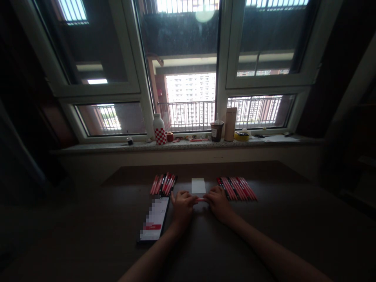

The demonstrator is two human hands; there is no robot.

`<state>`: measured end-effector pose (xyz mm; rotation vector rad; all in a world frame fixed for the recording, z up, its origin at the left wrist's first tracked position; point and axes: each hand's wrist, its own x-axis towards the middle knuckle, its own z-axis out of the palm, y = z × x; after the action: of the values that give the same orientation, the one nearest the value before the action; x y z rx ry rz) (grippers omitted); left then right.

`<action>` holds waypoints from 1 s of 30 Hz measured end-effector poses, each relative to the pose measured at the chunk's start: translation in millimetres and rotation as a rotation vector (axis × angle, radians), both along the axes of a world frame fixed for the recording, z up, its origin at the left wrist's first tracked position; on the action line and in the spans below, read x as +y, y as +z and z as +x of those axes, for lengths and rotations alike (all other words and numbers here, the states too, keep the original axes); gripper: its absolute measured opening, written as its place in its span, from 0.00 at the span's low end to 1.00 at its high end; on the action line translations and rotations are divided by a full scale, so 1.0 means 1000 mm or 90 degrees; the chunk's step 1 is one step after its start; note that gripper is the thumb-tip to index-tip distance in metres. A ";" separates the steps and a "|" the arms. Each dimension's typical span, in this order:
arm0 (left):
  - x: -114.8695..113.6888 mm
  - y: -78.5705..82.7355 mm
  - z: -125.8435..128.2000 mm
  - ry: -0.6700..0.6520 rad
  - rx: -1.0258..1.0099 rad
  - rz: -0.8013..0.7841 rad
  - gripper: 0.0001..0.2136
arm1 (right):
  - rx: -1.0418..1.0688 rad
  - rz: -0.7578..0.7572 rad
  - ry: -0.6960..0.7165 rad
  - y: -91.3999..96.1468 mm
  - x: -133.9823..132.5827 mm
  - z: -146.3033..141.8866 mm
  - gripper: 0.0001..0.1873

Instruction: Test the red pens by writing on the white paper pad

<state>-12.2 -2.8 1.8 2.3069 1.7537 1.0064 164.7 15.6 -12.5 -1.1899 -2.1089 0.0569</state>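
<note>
Between my two hands lies a pinkish-red pen, held sideways just above or on the dark table. My left hand has its fingers closed on the pen's left end. The right end is pinched by my right hand. Just beyond the pen is a small white pad of paper. A row of red, pink and black pens lies past my left hand, and a second row of similar pens lies past my right hand. The fingers cover both ends of the held pen.
A phone with a lit screen lies left of my left forearm on the table. On the windowsill stand a red-and-white checked bottle, a dark drink cup, a tan cylinder and a yellow tape roll.
</note>
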 end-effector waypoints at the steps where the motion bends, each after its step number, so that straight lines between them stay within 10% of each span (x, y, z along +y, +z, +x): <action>1: 0.000 -0.001 0.000 0.000 0.000 0.003 0.08 | 0.003 -0.001 0.003 0.001 -0.001 0.000 0.08; 30: 0.001 -0.002 0.000 0.020 -0.046 -0.024 0.09 | 0.005 0.021 -0.033 0.002 -0.001 0.001 0.10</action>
<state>-12.3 -1.9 0.2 2.1979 1.7713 1.0391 166.2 14.8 -10.8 -1.2222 -2.0627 0.0024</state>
